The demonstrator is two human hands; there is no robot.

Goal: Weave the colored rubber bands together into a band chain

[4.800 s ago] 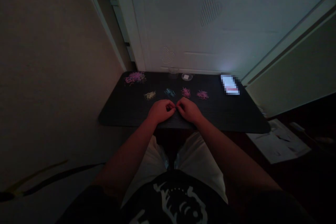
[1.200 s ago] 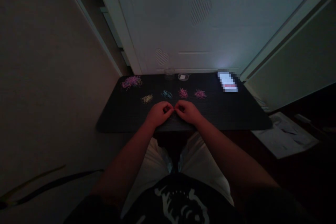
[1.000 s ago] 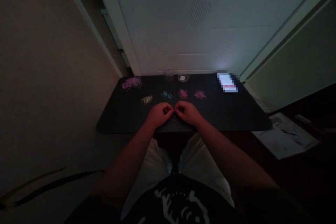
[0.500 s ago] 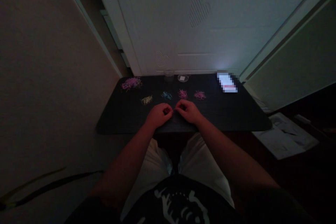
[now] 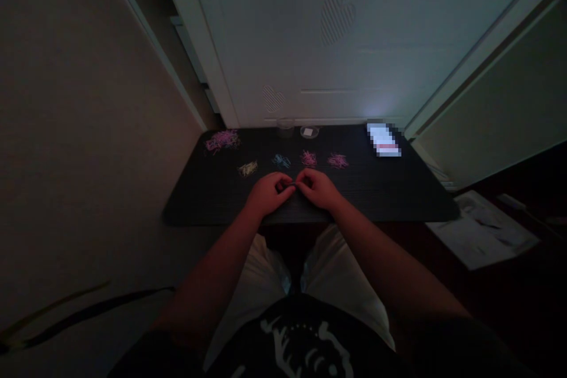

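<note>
Over the front middle of the dark table (image 5: 212, 195), my left hand (image 5: 269, 194) and my right hand (image 5: 316, 188) meet fingertip to fingertip. Both are closed in a pinch; whatever lies between the fingertips is too small and dim to make out. Just beyond them lie small heaps of thin short strands: a pale yellow heap (image 5: 247, 169), a blue heap (image 5: 281, 160), a pink heap (image 5: 309, 158) and a second pink heap (image 5: 338, 160). A larger mixed heap (image 5: 222, 140), mostly purple and pink, sits at the far left corner.
A clear round container (image 5: 286, 127) stands at the table's back edge, beside a round clear lid (image 5: 309, 132) with a white square on it. A bright, blurred-out screen (image 5: 383, 139) lies at the back right. Behind rises a white door (image 5: 274, 23); papers (image 5: 482, 227) lie lower right.
My left hand has shifted slightly right, and its fingertips now touch those of my right hand, where a small gap showed before. The heaps have not moved.
</note>
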